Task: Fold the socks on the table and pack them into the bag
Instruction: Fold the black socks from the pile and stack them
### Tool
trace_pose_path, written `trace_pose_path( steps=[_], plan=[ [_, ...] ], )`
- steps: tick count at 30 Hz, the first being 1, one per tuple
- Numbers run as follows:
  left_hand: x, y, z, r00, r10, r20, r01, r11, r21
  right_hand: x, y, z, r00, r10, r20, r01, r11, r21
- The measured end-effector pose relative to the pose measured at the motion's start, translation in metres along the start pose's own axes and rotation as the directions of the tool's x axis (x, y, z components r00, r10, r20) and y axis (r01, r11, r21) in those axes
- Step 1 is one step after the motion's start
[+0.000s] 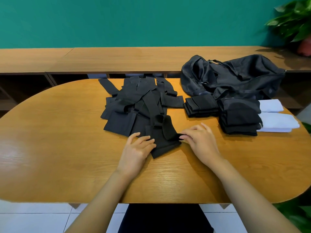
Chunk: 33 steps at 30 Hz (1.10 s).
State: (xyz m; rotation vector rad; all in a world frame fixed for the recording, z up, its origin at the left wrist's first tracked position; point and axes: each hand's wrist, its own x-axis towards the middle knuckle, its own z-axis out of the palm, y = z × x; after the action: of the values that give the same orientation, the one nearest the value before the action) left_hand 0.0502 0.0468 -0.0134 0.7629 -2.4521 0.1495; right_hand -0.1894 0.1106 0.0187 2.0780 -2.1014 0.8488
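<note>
A black sock (pixel 164 142) lies at the near edge of a loose pile of black socks (pixel 134 101) in the middle of the wooden table (pixel 67 148). My left hand (pixel 136 148) rests its straight fingers on the sock's left side. My right hand (pixel 200 140) pinches the sock's right edge, which is lifted and partly folded over. Two stacks of folded black socks (pixel 200 106) (pixel 239 120) sit at the right. Behind them lies a black duffel bag (pixel 235 76), crumpled.
Two folded white pieces (pixel 277 122) lie right of the black stacks, near the table's right edge. A long wooden shelf (pixel 101 59) runs behind the table against a green wall. A potted plant (pixel 296 22) stands at the far right.
</note>
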Motion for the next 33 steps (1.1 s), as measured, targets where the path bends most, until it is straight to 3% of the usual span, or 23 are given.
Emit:
trace_pose_path(
  steps=[2, 6, 11, 14, 15, 18, 20, 23, 26, 30, 33],
  plan=[
    [-0.002, 0.001, -0.003, 0.999, -0.042, 0.011, 0.043, 0.998, -0.043, 0.003, 0.003, -0.006, 0.992, 0.123, -0.005, -0.123, 0.992, -0.006],
    [0.002, 0.000, -0.007, 0.998, -0.049, 0.048, 0.051, 0.998, -0.044, 0.014, 0.013, -0.026, 0.946, 0.262, -0.191, -0.273, 0.961, -0.032],
    [0.005, 0.005, -0.010, 0.996, -0.068, -0.055, 0.065, 0.996, -0.054, 0.043, -0.003, -0.032, 0.957, 0.100, -0.272, -0.170, 0.955, -0.244],
    [0.003, 0.014, -0.015, 0.989, -0.043, -0.140, 0.034, 0.997, -0.072, 0.073, -0.023, -0.033, 0.934, 0.065, -0.351, -0.173, 0.943, -0.285],
    [0.000, 0.017, -0.016, 0.987, -0.034, -0.155, 0.022, 0.997, -0.075, 0.083, -0.028, -0.030, 0.943, 0.081, -0.322, -0.174, 0.947, -0.271],
    [-0.008, 0.023, -0.015, 0.983, -0.036, -0.178, 0.020, 0.996, -0.091, 0.096, -0.037, -0.016, 0.989, 0.148, -0.008, -0.148, 0.982, -0.122],
    [-0.014, 0.026, -0.013, 0.981, -0.052, -0.184, 0.034, 0.994, -0.102, 0.083, -0.038, -0.009, 0.983, 0.146, 0.113, -0.137, 0.987, -0.079],
    [-0.015, 0.030, -0.010, 0.985, -0.085, -0.150, 0.066, 0.989, -0.133, 0.039, -0.039, -0.008, 0.985, 0.062, 0.159, -0.058, 0.998, -0.034],
    [-0.012, 0.038, -0.006, 0.981, -0.194, -0.005, 0.189, 0.962, -0.198, -0.011, -0.036, -0.004, 0.971, 0.006, 0.239, 0.009, 0.998, -0.064],
    [-0.005, 0.050, -0.009, 0.876, -0.409, 0.257, 0.474, 0.831, -0.291, -0.049, -0.025, 0.007, 0.956, -0.019, 0.293, 0.065, 0.987, -0.146],
    [-0.001, 0.054, -0.016, 0.817, -0.482, 0.316, 0.563, 0.784, -0.261, -0.058, -0.020, 0.010, 0.974, -0.014, 0.225, 0.053, 0.984, -0.168]
  ],
)
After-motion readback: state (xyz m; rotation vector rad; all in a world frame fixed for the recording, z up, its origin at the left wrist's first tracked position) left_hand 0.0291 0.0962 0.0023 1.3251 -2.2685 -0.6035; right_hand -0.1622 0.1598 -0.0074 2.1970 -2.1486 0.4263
